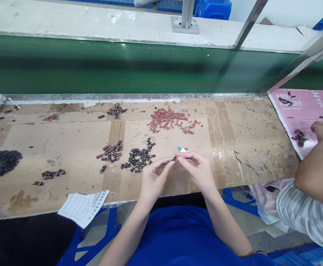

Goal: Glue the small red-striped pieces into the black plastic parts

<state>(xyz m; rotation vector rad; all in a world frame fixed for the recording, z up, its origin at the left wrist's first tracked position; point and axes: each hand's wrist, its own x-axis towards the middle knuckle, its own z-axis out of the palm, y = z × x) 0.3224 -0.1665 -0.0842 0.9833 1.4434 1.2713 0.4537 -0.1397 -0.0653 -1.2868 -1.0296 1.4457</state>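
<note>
My left hand (156,174) pinches a small black part (174,158) near the front of the cardboard-covered bench. Touching it from the other side, my right hand (197,168) is closed on a tiny red piece (177,156); the fingertips hide most of both. Left of my hands lies a loose heap of small black parts (138,158). Beyond them spreads a pile of small red pieces with metallic ends (167,119). Just past my right fingers rests a small blue-and-white item (181,149), partly covered.
Joined red-and-black pieces (111,151) lie left of the black heap, and a dark pile (6,162) sits farther left. A paper sheet (84,207) overhangs the front edge. Green panelling (108,68) stands behind. At right, a co-worker's arm (320,166) reaches over a pink sheet (286,114).
</note>
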